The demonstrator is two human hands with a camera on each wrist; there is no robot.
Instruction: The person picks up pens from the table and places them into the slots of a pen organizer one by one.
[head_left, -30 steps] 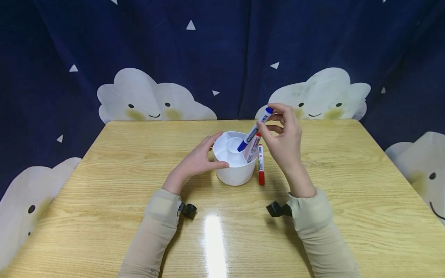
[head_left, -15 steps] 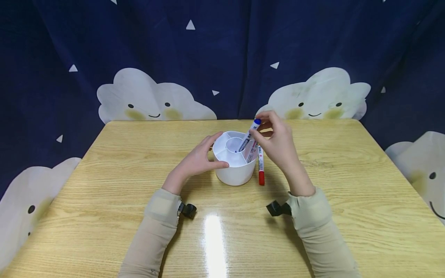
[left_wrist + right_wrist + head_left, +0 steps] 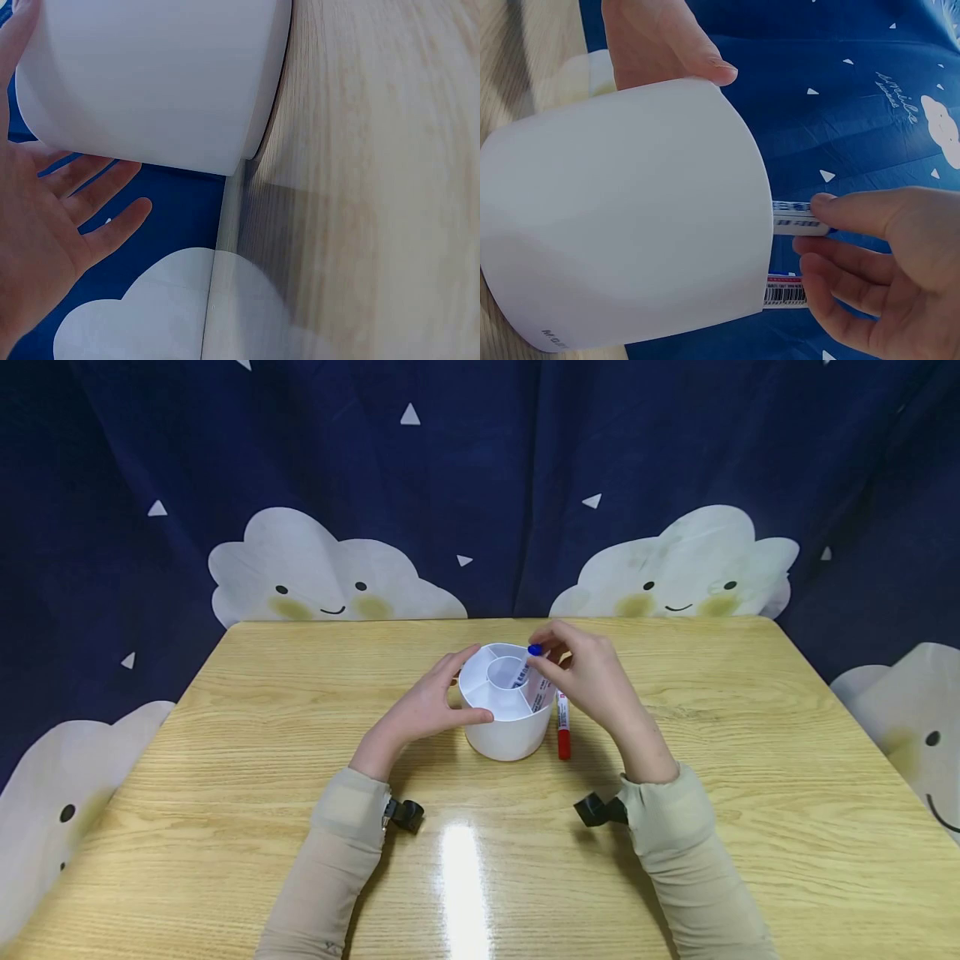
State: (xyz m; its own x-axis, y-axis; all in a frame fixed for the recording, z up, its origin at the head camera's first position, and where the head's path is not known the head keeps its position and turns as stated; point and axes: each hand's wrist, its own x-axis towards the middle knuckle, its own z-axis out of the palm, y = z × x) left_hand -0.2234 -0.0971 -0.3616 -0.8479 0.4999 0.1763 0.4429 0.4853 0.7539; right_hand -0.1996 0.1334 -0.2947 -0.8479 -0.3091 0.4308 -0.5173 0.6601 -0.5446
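Observation:
A round white pen holder (image 3: 506, 740) with divided compartments stands upright on the table. My left hand (image 3: 423, 700) holds its left side, thumb on the near rim and fingers around the far side. Between thumb and fingertips, my right hand (image 3: 592, 681) pinches the blue end of a blue marker (image 3: 534, 650). Most of this marker is down in the holder's central round compartment; in the right wrist view the white barrel (image 3: 795, 217) sticks out past the rim. Another marker (image 3: 783, 292) stands in the right compartment, partly behind the right fingers.
Close to the holder's right side a red-capped marker (image 3: 564, 735) lies on the wooden table (image 3: 225, 827). A dark blue curtain (image 3: 495, 468) with clouds and triangles hangs behind the table. Black wrist cameras (image 3: 592, 811) jut inward from both cuffs.
My right hand has moved down and left, lowering the blue marker from above the holder deep into its middle compartment. The left hand and holder have stayed put.

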